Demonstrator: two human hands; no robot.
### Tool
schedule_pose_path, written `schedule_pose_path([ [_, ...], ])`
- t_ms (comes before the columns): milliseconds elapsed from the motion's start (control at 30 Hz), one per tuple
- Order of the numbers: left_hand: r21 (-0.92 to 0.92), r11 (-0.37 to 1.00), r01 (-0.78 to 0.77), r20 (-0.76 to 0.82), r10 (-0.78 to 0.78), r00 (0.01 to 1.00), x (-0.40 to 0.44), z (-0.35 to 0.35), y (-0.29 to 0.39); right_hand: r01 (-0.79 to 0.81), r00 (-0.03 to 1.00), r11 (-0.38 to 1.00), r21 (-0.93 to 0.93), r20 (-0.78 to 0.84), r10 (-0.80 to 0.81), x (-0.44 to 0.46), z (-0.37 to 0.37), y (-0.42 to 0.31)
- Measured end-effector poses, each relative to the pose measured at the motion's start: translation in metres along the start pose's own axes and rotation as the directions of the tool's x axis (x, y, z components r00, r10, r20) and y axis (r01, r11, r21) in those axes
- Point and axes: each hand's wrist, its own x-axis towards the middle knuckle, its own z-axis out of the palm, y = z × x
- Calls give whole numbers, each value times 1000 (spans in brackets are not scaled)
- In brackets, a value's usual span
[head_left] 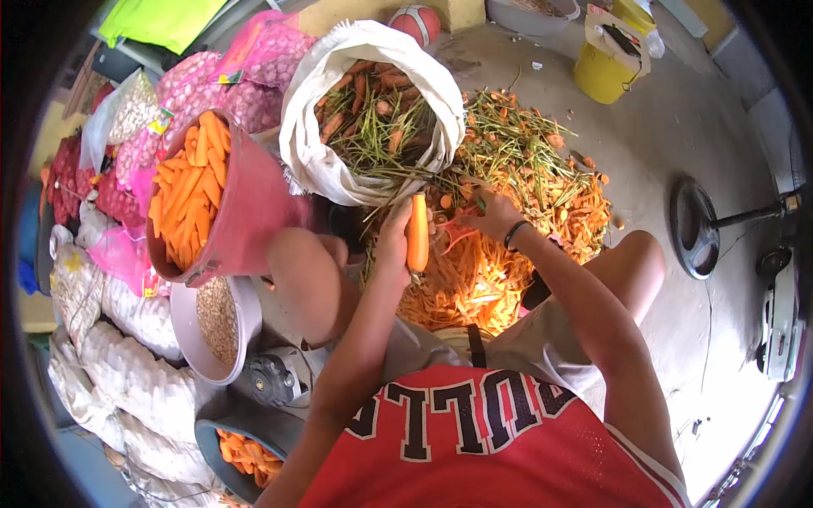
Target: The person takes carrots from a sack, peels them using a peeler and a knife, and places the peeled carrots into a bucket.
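My left hand [393,245] is closed around a peeled carrot [417,233], which stands nearly upright and is smooth and bright orange. To its right, my right hand [498,213] is closed on what looks like a peeler [457,233], reddish-orange and partly hidden by the fingers; a bit of green shows at the grip. Beneath both hands spreads a heap of carrot peelings [478,288], with cut tops and green stems. Just beyond the hands, a white sack [301,127] stands open, holding unpeeled carrots [360,93] and stems.
A red bucket [254,195] of peeled carrots tilts at the left. Below it are a pale basin [250,313] and a dark bucket [212,427] holding more carrots. Filled sacks [140,364] line the left side. A yellow bucket [599,72] and a round stand base [694,227] are at right.
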Motion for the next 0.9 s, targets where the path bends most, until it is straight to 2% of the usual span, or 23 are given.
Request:
schedule_pose_path([
  [33, -24, 999, -27, 45, 28, 999, 2, -3, -3, -31, 998, 999, -25, 56, 32, 0, 11, 4],
  [133, -189, 982, -27, 45, 36, 998, 10, -11, -6, 111, 990, 957, -266, -49, -129, -6, 27, 16],
  [167, -232, 972, -42, 37, 52, 998, 13, -14, -7, 154, 987, 974, -168, -28, -161, -2, 25, 20],
  [267, -194, 979, -66, -26, 62, 998, 14, -10, 0, 238, 970, 963, 128, 16, -242, -16, -13, -12],
  [333, -234, 965, -118, -44, 111, 993, 18, -10, -1, 350, 934, 933, 86, -106, -341, -33, -20, -32],
  [367, -253, 963, -88, -50, 78, 996, 23, -14, -5, 400, 907, 914, 64, -169, -385, -39, -21, -40],
  [400, -270, 961, -55, -53, 42, 998, 26, -14, -6, 347, 932, 937, 33, -121, -341, -42, -23, -46],
  [533, -341, 940, -33, -88, 3, 996, 27, -3, -26, 453, 871, 881, -139, -142, -471, -42, -13, -51],
  [567, -360, 933, -23, -91, -10, 996, 27, -2, -29, 460, 867, 879, -122, -149, -475, -41, -12, -48],
  [600, -366, 929, -52, 61, 79, 995, 26, -6, -33, 466, 864, 878, -106, -156, -478, -42, -13, -50],
  [733, -421, 907, -12, 65, 43, 997, 30, -2, -34, 491, 848, 871, -14, -220, -482, -43, -19, -50],
  [800, -428, 903, 20, 85, 18, 996, 24, 4, -27, 447, 878, 894, 24, -205, -434, -44, -25, -49],
  [900, -349, 935, -66, 63, 94, 994, 17, 16, -20, 451, 873, 891, 49, -233, -429, -46, -31, -46],
])
